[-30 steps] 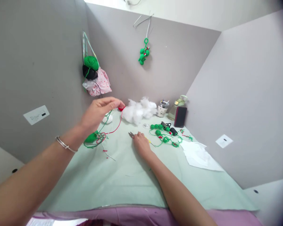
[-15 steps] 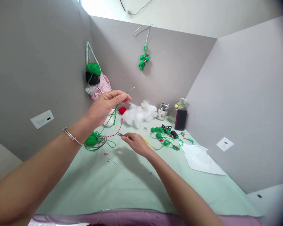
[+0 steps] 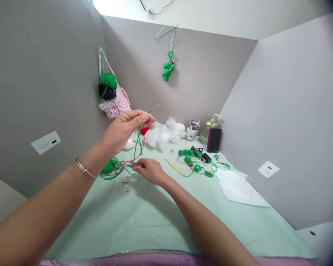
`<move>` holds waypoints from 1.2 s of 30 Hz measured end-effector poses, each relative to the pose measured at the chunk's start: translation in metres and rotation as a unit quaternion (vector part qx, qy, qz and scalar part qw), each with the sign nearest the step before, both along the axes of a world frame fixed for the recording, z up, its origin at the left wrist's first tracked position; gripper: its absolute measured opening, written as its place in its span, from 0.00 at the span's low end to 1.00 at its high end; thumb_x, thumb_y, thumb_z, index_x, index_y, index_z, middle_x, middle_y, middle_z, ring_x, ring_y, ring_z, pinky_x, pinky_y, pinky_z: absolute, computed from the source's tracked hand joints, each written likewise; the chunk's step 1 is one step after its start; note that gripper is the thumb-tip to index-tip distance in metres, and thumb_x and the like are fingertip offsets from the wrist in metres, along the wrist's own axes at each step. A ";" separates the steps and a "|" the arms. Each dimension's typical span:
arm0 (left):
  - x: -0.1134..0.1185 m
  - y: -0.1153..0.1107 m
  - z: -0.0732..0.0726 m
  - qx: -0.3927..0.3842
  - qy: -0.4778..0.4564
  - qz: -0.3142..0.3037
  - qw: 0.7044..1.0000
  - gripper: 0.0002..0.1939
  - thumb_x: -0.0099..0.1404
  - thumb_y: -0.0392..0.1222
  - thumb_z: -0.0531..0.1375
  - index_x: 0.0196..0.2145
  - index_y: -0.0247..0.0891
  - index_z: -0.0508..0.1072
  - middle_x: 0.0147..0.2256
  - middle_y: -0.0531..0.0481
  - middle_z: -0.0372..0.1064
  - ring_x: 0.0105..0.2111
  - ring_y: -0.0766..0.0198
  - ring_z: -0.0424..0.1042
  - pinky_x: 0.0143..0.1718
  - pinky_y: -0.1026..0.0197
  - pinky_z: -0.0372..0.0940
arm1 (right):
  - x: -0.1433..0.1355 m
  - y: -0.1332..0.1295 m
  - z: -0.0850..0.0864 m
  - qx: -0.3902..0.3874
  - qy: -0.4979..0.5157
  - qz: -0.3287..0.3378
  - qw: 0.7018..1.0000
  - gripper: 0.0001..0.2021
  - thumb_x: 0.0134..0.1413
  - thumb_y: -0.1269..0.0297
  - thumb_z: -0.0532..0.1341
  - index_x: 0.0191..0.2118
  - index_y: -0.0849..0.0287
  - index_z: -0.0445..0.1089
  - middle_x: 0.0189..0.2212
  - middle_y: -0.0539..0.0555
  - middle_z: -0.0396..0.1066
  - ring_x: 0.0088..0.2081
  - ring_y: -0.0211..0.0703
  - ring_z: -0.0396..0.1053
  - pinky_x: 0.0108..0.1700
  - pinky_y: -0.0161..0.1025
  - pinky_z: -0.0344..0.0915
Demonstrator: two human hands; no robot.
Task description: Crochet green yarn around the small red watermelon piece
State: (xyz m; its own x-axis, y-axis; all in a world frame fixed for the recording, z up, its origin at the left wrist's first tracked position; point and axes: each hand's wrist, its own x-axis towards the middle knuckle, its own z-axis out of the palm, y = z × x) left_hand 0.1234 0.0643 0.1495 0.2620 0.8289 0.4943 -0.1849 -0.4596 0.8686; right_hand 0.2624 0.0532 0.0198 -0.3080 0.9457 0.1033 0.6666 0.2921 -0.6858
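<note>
our right hand [image 3: 149, 171], fingers wrapped on the scissors [image 3: 130, 164], has swung left, so the blades now sit by the yarn tangle [image 3: 117, 165]; our left hand [image 3: 124, 127] pinches a thin metal tool [image 3: 153, 108] aloft (green yarn [image 3: 139, 140] dangles beneath).

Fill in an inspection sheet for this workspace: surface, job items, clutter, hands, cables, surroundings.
Surface: pale green cloth, lightly creased.
Job items: thin metal tool, green yarn, scissors, yarn tangle.
Clutter: white stuffing, yellow-handled tool, green balls, white sheet.
Left hand: raised, pinching the thin metal tool; green yarn hangs below.
Right hand: low, gripping the scissors.
Cables: wire above the back partition.
Surroundings: grey partitions on three sides; pink dotted bag at left.
</note>
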 end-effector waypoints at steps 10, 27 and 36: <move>0.045 -0.024 -0.121 -0.304 -0.083 -0.223 0.923 0.13 0.64 0.47 0.65 0.27 0.35 0.75 0.26 0.52 0.66 0.30 0.64 0.70 0.47 0.53 0.69 | 0.072 -0.040 0.003 -0.018 0.352 -0.014 0.936 0.20 0.66 0.50 0.54 0.54 0.56 0.73 0.38 0.54 0.76 0.39 0.42 0.73 0.43 0.39 0.70; 0.043 -0.025 -0.161 -0.346 0.006 -0.254 0.903 0.15 0.64 0.49 0.65 0.26 0.37 0.75 0.24 0.53 0.64 0.31 0.62 0.71 0.50 0.53 0.66 | 0.151 -0.019 -0.002 0.001 0.623 -0.154 0.767 0.08 0.57 0.60 0.66 0.32 0.56 0.69 0.26 0.47 0.70 0.30 0.34 0.72 0.26 0.28 0.65; 0.037 -0.020 -0.167 -0.328 0.071 -0.233 0.913 0.16 0.63 0.51 0.63 0.25 0.37 0.73 0.23 0.51 0.66 0.32 0.59 0.73 0.47 0.54 0.66 | 0.199 -0.015 0.001 0.044 0.717 -0.208 0.664 0.08 0.62 0.71 0.62 0.30 0.58 0.70 0.22 0.44 0.67 0.24 0.28 0.68 0.22 0.23 0.64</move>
